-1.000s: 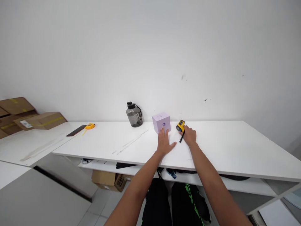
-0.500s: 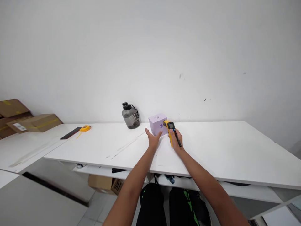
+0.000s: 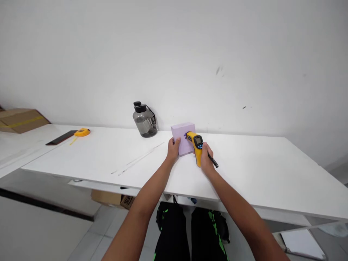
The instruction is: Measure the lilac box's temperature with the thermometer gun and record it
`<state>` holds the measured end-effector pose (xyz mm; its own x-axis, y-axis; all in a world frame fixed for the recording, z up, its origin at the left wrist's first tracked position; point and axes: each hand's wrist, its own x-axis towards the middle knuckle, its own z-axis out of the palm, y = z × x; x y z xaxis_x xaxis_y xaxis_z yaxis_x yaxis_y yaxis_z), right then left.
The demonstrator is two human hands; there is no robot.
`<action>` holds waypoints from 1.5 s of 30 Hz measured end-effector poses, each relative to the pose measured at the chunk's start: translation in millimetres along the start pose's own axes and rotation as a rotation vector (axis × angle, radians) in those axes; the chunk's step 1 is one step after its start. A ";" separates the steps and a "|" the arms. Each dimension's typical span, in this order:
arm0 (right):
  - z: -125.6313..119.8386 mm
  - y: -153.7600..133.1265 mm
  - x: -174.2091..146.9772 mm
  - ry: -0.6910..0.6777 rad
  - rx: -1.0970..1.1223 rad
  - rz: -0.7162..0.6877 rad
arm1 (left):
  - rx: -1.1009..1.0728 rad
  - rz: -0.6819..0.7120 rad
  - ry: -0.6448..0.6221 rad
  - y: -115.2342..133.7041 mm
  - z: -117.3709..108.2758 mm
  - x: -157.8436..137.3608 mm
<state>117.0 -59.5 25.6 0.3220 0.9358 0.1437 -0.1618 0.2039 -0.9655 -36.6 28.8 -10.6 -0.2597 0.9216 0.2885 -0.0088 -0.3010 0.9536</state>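
Note:
A small lilac box [image 3: 186, 145] with a dark purple mark stands on the white desk. My left hand [image 3: 173, 148] is closed on its left side, with the thumb on the front face. My right hand [image 3: 207, 158] is wrapped round the handle of a yellow and black infrared thermometer [image 3: 196, 143]. The thermometer's nose points at the box's front face; whether it touches cannot be made out. A black pen [image 3: 212, 160] also sticks out from my right hand, slanting down to the right.
Left of the box, a grey translucent bottle [image 3: 145, 122] with a black cap stands near the wall. Farther left lie an orange tape measure [image 3: 82, 132] and a flat dark strip [image 3: 62, 137]. A cardboard box [image 3: 23, 120] sits at the far left, another [image 3: 108, 197] below the desk.
My left hand has gone from spread fingers beside the lilac box to a grip on it. The box's front now faces me more squarely, and the view has shifted.

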 end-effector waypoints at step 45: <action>-2.6 13.0 3.3 -0.052 -0.061 -0.079 | -0.132 -0.069 0.035 -9.4 0.6 0.0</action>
<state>118.4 -54.5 13.0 0.2823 0.9315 0.2294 -0.0801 0.2612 -0.9620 -35.9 31.8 -19.6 -0.2879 0.9327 0.2174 -0.1536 -0.2691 0.9508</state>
